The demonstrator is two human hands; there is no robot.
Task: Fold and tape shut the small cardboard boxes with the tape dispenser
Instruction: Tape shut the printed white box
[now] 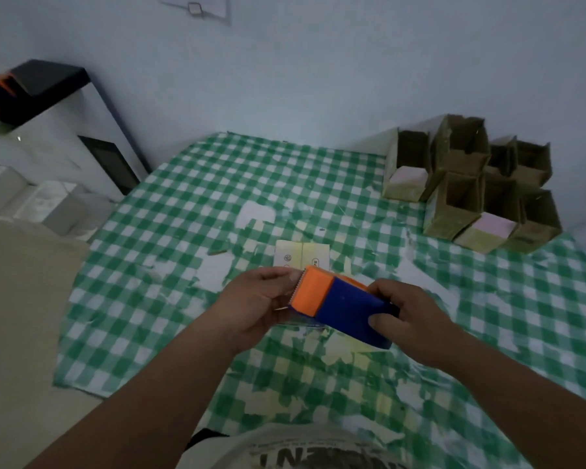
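Observation:
A blue and orange tape dispenser (339, 308) is held above the table in front of me. My right hand (410, 316) grips its blue body from the right side. At its orange serrated end, my left hand (254, 304) pinches what looks like the tape end. Just beyond the dispenser a small pale cardboard box (301, 253) lies on the table, partly hidden by it. Several open brown cardboard boxes (471, 184) are grouped at the far right of the table.
The table wears a torn green-and-white checked cloth (183, 231) with white patches. A white cabinet with a dark top (55, 130) stands at the left by the wall. Bare floor (21, 316) lies left of the table.

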